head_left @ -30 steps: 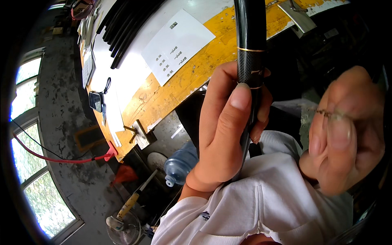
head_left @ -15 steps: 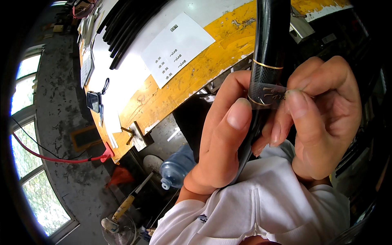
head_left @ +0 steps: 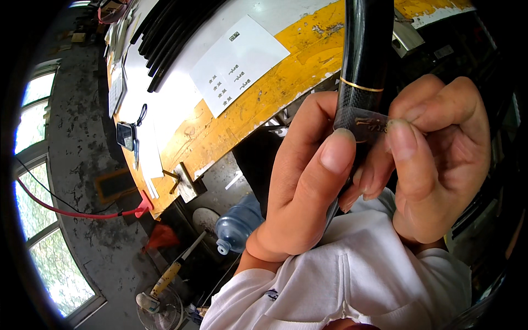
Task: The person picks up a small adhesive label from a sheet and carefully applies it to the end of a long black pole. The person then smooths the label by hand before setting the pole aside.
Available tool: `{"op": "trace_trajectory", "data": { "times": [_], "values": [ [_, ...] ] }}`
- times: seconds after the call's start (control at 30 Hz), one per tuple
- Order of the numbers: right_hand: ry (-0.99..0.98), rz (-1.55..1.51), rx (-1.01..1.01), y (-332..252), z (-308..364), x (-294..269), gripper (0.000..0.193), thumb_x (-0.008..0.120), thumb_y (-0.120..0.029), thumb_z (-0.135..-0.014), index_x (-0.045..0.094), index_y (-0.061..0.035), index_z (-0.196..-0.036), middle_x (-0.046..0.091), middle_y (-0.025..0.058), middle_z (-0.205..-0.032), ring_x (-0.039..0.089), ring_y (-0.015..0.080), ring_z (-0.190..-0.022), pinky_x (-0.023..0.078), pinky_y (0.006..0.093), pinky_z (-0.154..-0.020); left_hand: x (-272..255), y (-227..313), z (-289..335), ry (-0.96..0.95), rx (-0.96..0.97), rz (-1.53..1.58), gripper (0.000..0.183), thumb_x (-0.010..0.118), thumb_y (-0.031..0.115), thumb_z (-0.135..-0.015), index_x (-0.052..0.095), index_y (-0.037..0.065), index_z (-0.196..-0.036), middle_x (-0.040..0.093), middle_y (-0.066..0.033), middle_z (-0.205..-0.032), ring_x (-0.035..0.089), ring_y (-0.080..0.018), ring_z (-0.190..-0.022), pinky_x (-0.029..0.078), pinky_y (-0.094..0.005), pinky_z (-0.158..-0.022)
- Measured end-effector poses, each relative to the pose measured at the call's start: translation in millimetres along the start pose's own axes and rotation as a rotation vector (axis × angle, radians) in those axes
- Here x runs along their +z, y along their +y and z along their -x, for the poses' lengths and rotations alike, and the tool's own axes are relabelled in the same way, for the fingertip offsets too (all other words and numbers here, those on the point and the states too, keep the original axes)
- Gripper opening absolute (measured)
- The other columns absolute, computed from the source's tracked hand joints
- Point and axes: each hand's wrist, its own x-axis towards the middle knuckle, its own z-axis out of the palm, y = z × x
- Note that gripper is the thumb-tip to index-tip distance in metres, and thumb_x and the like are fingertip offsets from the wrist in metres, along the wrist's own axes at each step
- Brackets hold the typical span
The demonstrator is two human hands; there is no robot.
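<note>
A glossy black tube with a woven pattern and a gold ring runs upright in front of me. My left hand is wrapped round it from the left, its thumb pressed on the front near the lower corner of a clear film strip. That clear decal strip, with small gold characters, lies across the tube, its left part against the surface. My right hand pinches the strip's right end between thumb and forefinger. Its other fingers curl by the tube's right side; the tube's lower end is hidden behind my hands.
A yellow-and-white worktable holds a printed white sheet, several black tubes and a small dark device. Below stand a blue water bottle and a fan. A red hose reaches the table's corner.
My left thumb has moved up and right onto the tube beside the film, covering the lower gold line. The film's left part has shifted slightly; my right hand keeps its pinch.
</note>
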Motion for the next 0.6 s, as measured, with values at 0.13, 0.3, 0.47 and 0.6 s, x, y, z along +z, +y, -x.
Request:
{"op": "trace_trajectory", "data": {
  "times": [0.13, 0.3, 0.47, 0.6],
  "values": [
    [0.003, -0.015, -0.030, -0.3, -1.1, 1.6, 0.010, 0.049, 0.006, -0.090, 0.042, 0.0006, -0.095, 0.050, 0.0119, -0.080, 0.051, 0.0091, -0.043, 0.047, 0.0217, -0.037, 1.5, 0.9, -0.4, 0.005, -0.004, -0.005, 0.052, 0.045, 0.044, -0.096, 0.046, -0.003, -0.118, 0.054, -0.0063, -0.076, 0.041, -0.0069, -0.056, 0.032, -0.0217, -0.054],
    [0.013, -0.026, -0.016, 1.2, -0.4, -1.5, 0.010, 0.049, 0.006, -0.090, 0.043, 0.0009, -0.096, 0.051, 0.0124, -0.080, 0.050, 0.0090, -0.042, 0.046, 0.0210, -0.037, 2.9, 0.6, -0.6, 0.008, -0.012, -0.008, 0.051, 0.044, 0.044, -0.096, 0.047, -0.003, -0.117, 0.054, -0.0062, -0.075, 0.040, -0.0069, -0.055, 0.032, -0.0217, -0.053],
    [0.184, -0.219, 0.080, 16.9, 15.2, -1.2, 0.009, 0.050, 0.006, -0.090, 0.044, 0.0010, -0.095, 0.052, 0.0126, -0.080, 0.050, 0.0093, -0.041, 0.045, 0.0206, -0.036, 3.9, 0.5, -1.7, 0.006, -0.018, -0.012, 0.051, 0.044, 0.043, -0.096, 0.047, -0.003, -0.117, 0.054, -0.0062, -0.074, 0.040, -0.0069, -0.054, 0.031, -0.0217, -0.052],
    [0.121, -0.142, 0.048, 11.0, 8.5, -1.5, 0.009, 0.050, 0.006, -0.091, 0.044, 0.0011, -0.095, 0.052, 0.0125, -0.080, 0.050, 0.0094, -0.041, 0.045, 0.0203, -0.036, 3.4, 0.3, -2.2, 0.009, -0.021, -0.011, 0.050, 0.044, 0.042, -0.096, 0.048, -0.003, -0.116, 0.053, -0.0061, -0.073, 0.040, -0.0069, -0.054, 0.031, -0.0218, -0.051]
  ]
}}
